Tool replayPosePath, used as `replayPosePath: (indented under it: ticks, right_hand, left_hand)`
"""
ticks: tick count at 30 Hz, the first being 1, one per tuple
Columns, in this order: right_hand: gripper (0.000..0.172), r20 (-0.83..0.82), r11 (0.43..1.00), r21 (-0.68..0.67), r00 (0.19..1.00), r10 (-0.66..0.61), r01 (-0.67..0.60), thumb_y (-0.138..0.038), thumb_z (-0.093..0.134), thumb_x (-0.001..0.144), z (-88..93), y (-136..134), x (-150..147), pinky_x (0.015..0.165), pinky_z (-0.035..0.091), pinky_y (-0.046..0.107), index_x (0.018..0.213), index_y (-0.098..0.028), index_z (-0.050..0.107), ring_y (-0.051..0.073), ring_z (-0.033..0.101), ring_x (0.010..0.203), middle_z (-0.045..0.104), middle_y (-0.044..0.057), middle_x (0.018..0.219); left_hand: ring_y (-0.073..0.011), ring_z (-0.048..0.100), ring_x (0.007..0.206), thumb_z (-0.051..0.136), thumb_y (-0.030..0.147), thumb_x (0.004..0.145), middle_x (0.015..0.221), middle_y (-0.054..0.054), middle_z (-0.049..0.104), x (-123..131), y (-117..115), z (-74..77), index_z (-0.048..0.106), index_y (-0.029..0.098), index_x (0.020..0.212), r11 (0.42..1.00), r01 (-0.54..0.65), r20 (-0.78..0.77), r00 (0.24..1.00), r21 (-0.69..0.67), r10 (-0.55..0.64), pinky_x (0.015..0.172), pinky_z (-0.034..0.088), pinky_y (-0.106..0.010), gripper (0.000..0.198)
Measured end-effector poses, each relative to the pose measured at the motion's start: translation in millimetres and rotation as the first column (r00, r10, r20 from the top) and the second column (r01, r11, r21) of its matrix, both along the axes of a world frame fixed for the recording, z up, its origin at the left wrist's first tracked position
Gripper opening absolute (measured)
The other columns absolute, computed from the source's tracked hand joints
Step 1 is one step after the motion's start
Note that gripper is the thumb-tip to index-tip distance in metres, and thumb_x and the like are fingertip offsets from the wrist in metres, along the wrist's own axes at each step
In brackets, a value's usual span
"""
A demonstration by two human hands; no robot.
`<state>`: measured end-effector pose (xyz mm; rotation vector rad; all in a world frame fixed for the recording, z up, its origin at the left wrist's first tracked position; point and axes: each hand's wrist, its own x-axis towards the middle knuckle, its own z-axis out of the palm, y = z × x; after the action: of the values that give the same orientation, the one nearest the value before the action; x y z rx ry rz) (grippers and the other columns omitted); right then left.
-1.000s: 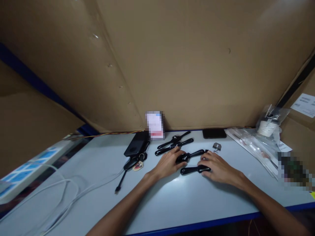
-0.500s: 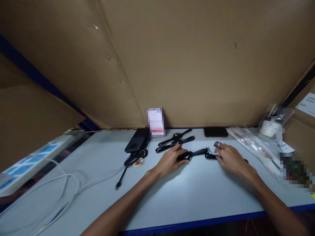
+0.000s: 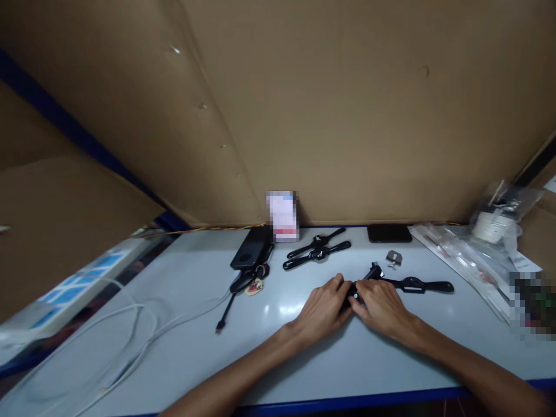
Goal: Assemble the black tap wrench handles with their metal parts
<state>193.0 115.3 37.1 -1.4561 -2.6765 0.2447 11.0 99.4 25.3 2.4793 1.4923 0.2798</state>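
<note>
Both of my hands are together over a black spokeshave (image 3: pixel 372 271) just above the grey tabletop. My left hand (image 3: pixel 325 304) is closed around its left part, and the fingers of my right hand (image 3: pixel 384 304) pinch near its middle. Most of its body is hidden under my fingers; a black handle sticks out beyond them. Beside that handle tip is a small shiny metal piece (image 3: pixel 380 267). To the right lies a second black spokeshave (image 3: pixel 414 284), its middle opening visible. Behind it are a grey slotted metal plate (image 3: pixel 394 255) and a small thumbscrew (image 3: pixel 392 266).
Two more black spokeshaves (image 3: pixel 319 253) lie further back. A black power bank (image 3: pixel 251 249) with keys and a cable is at left. A propped phone (image 3: pixel 283 215), a dark phone (image 3: pixel 390 233) and plastic packaging (image 3: pixel 460 266) line the back and right. White cables (image 3: pixel 139 324) run along the left.
My right hand has moved left, leaving the grey plate on the table, and joined my left hand at the spokeshave. My left hand has shifted right and nearer with it. The view has shifted slightly.
</note>
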Motion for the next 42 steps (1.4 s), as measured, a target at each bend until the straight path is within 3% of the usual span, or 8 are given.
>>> replayPosePath:
  ticks: [7,20,26,29,31,36,39,42]
  right_hand:
    - [0.024,0.068,1.000,0.003,0.998,-0.006,0.006,-0.024,0.048,0.099,-0.5,1,-5,0.082,0.045,0.036,0.107,-0.013,0.069,0.029,0.071,0.096,0.076,0.015,0.099]
    - [0.021,-0.008,0.997,0.077,1.000,0.017,-0.016,-0.016,0.047,0.097,-11.9,1,-2,0.081,0.047,0.036,0.103,-0.014,0.067,0.028,0.071,0.092,0.075,0.013,0.095]
    - [0.033,-0.206,0.979,0.025,0.957,0.204,-0.203,-0.012,0.038,0.099,-15.8,10,20,0.077,0.050,0.034,0.117,-0.018,0.065,0.025,0.071,0.090,0.073,0.009,0.100]
    - [0.042,-0.313,0.965,-0.021,0.918,0.242,-0.262,-0.006,0.036,0.094,-13.4,17,29,0.077,0.050,0.033,0.114,-0.024,0.068,0.023,0.072,0.092,0.073,0.006,0.100]
    - [0.038,-0.361,0.960,-0.041,0.900,0.244,-0.276,-0.009,0.037,0.096,-9.8,19,30,0.075,0.050,0.032,0.109,-0.025,0.069,0.022,0.071,0.088,0.072,0.005,0.096]
    - [0.015,-0.386,0.987,-0.036,0.913,0.132,-0.158,-0.031,0.054,0.099,-4.8,17,21,0.070,0.048,0.032,0.090,-0.024,0.064,0.020,0.066,0.077,0.068,0.002,0.088]
    - [0.009,-0.368,0.998,0.011,0.927,0.069,-0.070,-0.030,0.058,0.096,-8.9,15,18,0.072,0.048,0.032,0.090,-0.023,0.059,0.021,0.067,0.081,0.068,0.002,0.089]
    - [0.009,-0.297,0.995,0.075,0.951,0.086,-0.067,-0.026,0.053,0.096,-13.6,16,18,0.072,0.048,0.034,0.093,-0.024,0.061,0.022,0.068,0.084,0.068,0.002,0.092]
  left_hand:
    - [-0.0264,0.064,0.102,0.057,0.024,0.095,0.113,-0.009,0.060,0,0,6.5,0.053,0.023,0.116,0.999,0.043,0.010,0.999,-0.003,-0.043,0.075,0.055,-0.036,0.022]
    - [-0.0266,0.062,0.107,0.054,0.027,0.100,0.119,-0.010,0.060,6,-2,11.8,0.050,0.019,0.117,0.999,0.040,-0.067,0.997,-0.018,-0.041,0.080,0.058,-0.038,0.019]
    - [-0.0291,0.062,0.109,0.060,0.044,0.100,0.119,-0.013,0.060,-6,7,11.2,0.053,0.016,0.129,0.990,0.133,-0.084,0.988,0.044,-0.129,0.080,0.057,-0.039,0.041]
    - [-0.0283,0.063,0.106,0.062,0.047,0.098,0.117,-0.013,0.061,-17,15,13.8,0.054,0.017,0.135,0.974,0.215,-0.080,0.974,0.069,-0.210,0.083,0.055,-0.038,0.048]
    - [-0.0269,0.064,0.102,0.062,0.048,0.098,0.114,-0.011,0.062,-23,20,14.9,0.056,0.020,0.138,0.967,0.243,-0.064,0.969,0.072,-0.239,0.081,0.053,-0.035,0.049]
    - [-0.0256,0.068,0.089,0.056,0.051,0.101,0.098,-0.009,0.067,-28,25,13.2,0.057,0.024,0.142,0.962,0.266,-0.061,0.963,0.064,-0.262,0.073,0.050,-0.033,0.049]
    - [-0.0261,0.069,0.087,0.056,0.052,0.101,0.095,-0.008,0.069,-27,25,11.6,0.057,0.024,0.143,0.960,0.271,-0.061,0.962,0.071,-0.267,0.072,0.049,-0.033,0.050]
    - [-0.0267,0.070,0.088,0.059,0.051,0.099,0.095,-0.009,0.071,-27,26,10.4,0.058,0.024,0.141,0.959,0.272,-0.071,0.961,0.082,-0.266,0.071,0.049,-0.033,0.050]
